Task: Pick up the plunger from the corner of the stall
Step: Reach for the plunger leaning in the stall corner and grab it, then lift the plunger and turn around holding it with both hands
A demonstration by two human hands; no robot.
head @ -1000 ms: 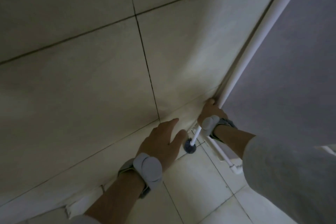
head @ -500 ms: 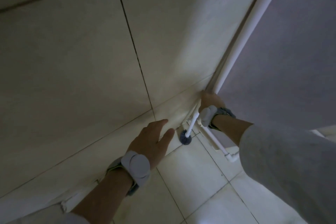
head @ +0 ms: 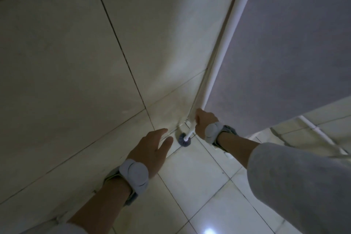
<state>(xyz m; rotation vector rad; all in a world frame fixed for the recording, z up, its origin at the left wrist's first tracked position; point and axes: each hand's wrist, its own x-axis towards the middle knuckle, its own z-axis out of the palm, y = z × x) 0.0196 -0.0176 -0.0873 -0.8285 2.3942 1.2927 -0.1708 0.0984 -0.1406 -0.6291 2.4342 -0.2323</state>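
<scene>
The plunger (head: 184, 140) has a thin white handle and a dark grey-blue cup. It stands in the corner where the tiled wall meets the stall partition, cup on the floor. My right hand (head: 204, 121) is closed around the upper part of the white handle, hiding its top. My left hand (head: 152, 148) hovers flat with fingers apart just left of the cup, holding nothing and close to the wall's base.
A white vertical pipe (head: 226, 40) runs down the corner beside the grey partition (head: 294, 43). Pale wall tiles (head: 76, 62) fill the left. The floor tiles (head: 199, 186) are glossy. Another white pipe (head: 321, 135) lies low beyond the partition.
The view has tilted, so both hands sit higher in the picture. My right hand keeps its hold on the handle; the cup stays on the floor. My left hand stays spread beside it.
</scene>
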